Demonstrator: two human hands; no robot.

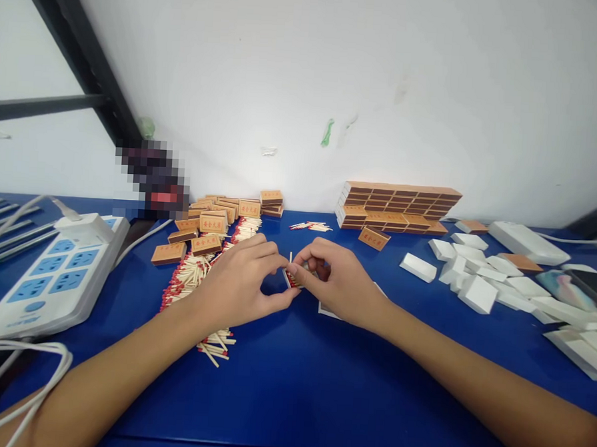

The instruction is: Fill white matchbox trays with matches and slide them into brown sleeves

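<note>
Both of my hands meet over the middle of the desk around a small white matchbox tray (pixel 286 276) with red-tipped matches inside. My left hand (pixel 246 274) pinches the tray's left side between thumb and fingers. From the right, my right hand (pixel 333 272) has its thumb and curled fingers closed on the tray's other side. One match (pixel 291 257) sticks up at the top of the tray, between the hands. Partly hidden under my right hand lies a white tray (pixel 328 311). Loose matches (pixel 190 281) spread in a heap beside and behind my left hand.
Brown matchboxes (pixel 213 222) lie piled at the back left. Others form a neat stack (pixel 399 205) against the wall, with one matchbox (pixel 374 238) leaning before it. White trays (pixel 479 293) are scattered on the right. A power strip (pixel 50 277) with cables sits at left.
</note>
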